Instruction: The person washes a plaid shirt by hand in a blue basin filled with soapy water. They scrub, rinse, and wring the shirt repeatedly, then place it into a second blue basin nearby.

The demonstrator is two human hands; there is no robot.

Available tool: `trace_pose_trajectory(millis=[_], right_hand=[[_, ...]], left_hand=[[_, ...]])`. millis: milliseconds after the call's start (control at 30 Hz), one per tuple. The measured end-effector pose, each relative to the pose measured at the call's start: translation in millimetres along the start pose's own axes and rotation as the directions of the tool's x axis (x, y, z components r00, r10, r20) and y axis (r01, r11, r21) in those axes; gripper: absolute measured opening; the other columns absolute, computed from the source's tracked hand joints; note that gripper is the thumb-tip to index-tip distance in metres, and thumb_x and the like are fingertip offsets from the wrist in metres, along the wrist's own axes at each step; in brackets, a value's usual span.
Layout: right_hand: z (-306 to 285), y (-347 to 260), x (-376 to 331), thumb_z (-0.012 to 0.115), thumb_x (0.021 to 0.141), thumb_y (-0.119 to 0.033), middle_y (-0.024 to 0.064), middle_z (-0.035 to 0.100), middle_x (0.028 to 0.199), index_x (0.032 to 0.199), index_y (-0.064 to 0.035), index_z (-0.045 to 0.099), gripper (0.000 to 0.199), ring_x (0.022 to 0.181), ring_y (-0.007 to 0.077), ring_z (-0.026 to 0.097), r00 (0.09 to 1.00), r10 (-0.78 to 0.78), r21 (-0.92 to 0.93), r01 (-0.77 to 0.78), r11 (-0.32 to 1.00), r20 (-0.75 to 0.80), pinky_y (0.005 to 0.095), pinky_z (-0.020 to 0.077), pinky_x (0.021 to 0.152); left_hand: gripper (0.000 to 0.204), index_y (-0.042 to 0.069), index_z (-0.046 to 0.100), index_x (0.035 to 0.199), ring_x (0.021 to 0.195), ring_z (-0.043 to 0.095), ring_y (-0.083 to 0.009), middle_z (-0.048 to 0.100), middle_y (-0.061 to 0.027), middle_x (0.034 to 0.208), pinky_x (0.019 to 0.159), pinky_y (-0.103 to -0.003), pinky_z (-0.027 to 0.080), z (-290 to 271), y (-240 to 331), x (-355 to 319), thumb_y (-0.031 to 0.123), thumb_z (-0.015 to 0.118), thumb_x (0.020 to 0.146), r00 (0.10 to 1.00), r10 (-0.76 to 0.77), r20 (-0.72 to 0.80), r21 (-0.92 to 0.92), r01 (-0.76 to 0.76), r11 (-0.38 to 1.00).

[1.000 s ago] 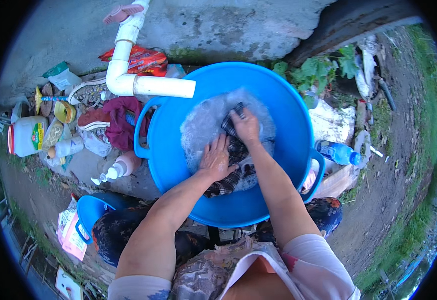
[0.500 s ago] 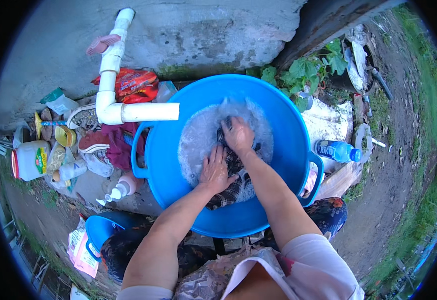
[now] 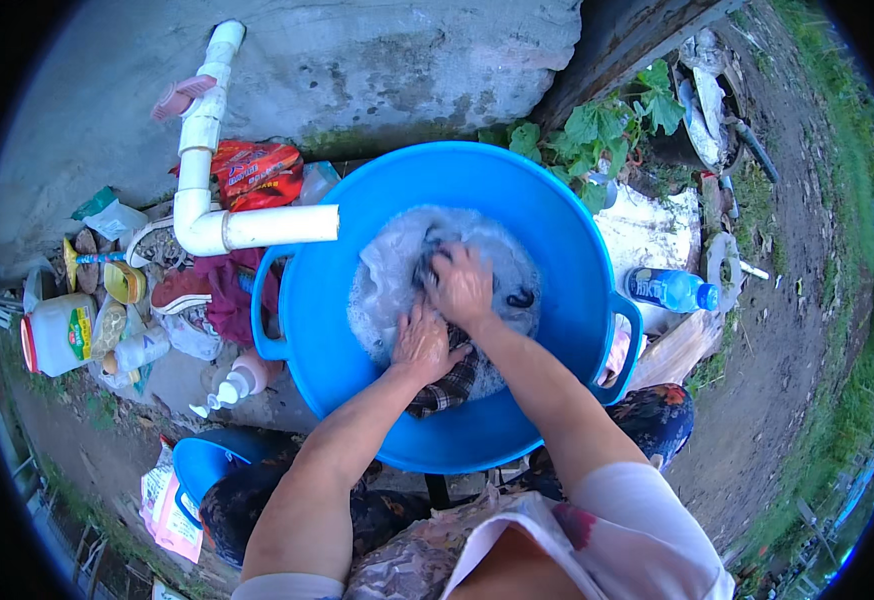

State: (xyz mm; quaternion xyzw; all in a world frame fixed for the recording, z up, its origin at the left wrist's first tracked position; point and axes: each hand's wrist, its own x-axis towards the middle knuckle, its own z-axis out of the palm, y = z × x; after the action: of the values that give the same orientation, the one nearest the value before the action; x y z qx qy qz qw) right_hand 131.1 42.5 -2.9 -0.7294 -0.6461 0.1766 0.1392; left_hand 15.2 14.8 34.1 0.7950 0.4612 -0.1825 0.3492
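Down in the middle of the scene sits one big blue tub (image 3: 557, 210) with two handles, holding soapy water (image 3: 387, 270) and a dark checked cloth (image 3: 449, 385); the cloth lies in the near part of the tub, partly under the suds and partly draped toward the near wall; the left hand (image 3: 420, 345) presses flat on it, fingers together and slightly curled, while the right hand (image 3: 462, 285), just beyond and touching, is bunched into a loose fist gripping a fold of the same cloth; to do this rubbing well, I judge the lower hand should pin the fabric firmly while the upper one drags the fold across it, keeping the cloth wet and turning it so no patch is missed; counting what lies about: one white pipe (image 3: 207, 170) bent over the tub's left rim, one red packet (image 3: 257, 172) against the far wall, one white jug (image 3: 57, 335) at the far left, one pump bottle (image 3: 237, 385) lying on the ground left of the tub, one smaller blue basin (image 3: 197, 465) near the person's left knee, and one clear water bottle (image 3: 672, 290) to the right; how many shoes lie in the left heap I cannot tell.
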Motion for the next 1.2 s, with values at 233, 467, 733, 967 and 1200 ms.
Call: trace_pose_trajectory(millis=[233,467,733,967,1200], right_hand=[[-16,59,14,0.062,0.087,-0.036,0.0178,0.065,0.109,0.105,-0.0011,0.066,0.039,0.096,0.0311,0.064,0.809,0.541,0.618,-0.55,0.562,0.229,0.0393,0.0492,0.083],[-5,-7,-58,0.069,0.079,-0.03,0.0146,0.044,0.139,0.085,-0.0087,0.065,0.023,0.128,0.0385,0.037,0.997,-0.03,0.155,0.04,0.987,-0.067,0.0586,0.0274,0.103],[-13,53,50,0.054,0.09,-0.044,0.0231,0.066,0.104,0.107,0.0026,0.064,0.05,0.102,0.0385,0.061,0.748,0.589,0.388,-0.662,0.641,0.304,0.0432,0.0458,0.09],[-25,-15,-81,0.068,0.082,-0.031,0.0154,0.054,0.127,0.092,-0.0045,0.065,0.029,0.119,0.0365,0.049,0.961,0.275,0.505,-0.236,0.83,-0.002,0.0465,0.036,0.101],[-8,11,25,0.069,0.079,-0.033,0.0163,0.054,0.126,0.098,-0.0115,0.065,0.029,0.112,0.0371,0.052,0.943,0.266,0.229,-0.309,0.923,0.198,0.0488,0.0408,0.093]], left_hand=[[0.097,-0.005,0.021,0.144,0.139,0.021,-0.0372,0.021,-0.0208,0.151,0.109,-0.054,0.024,3,1,4,0.043,0.072,0.077,0.992,0.076,-0.096,0.02,-0.074,0.997],[0.081,0.008,0.029,0.145,0.139,0.021,-0.039,0.027,-0.0212,0.149,0.11,-0.054,0.02,15,-11,6,0.052,0.056,0.083,0.999,0.008,0.044,0.059,-0.01,0.998],[0.094,-0.007,0.026,0.141,0.137,0.024,-0.0374,0.023,-0.0217,0.149,0.111,-0.052,0.022,5,2,7,0.044,0.071,0.078,0.987,0.075,-0.144,-0.01,-0.077,0.997],[0.075,0.003,0.033,0.142,0.129,0.034,-0.0343,0.034,-0.0175,0.144,0.107,-0.047,0.026,10,-13,-5,0.041,0.061,0.083,0.994,0.062,-0.095,0.052,-0.057,0.997],[0.092,-0.005,0.026,0.143,0.14,0.02,-0.0369,0.022,-0.0195,0.15,0.111,-0.053,0.022,2,0,4,0.042,0.072,0.078,0.991,0.028,-0.128,-0.06,-0.036,0.998]])
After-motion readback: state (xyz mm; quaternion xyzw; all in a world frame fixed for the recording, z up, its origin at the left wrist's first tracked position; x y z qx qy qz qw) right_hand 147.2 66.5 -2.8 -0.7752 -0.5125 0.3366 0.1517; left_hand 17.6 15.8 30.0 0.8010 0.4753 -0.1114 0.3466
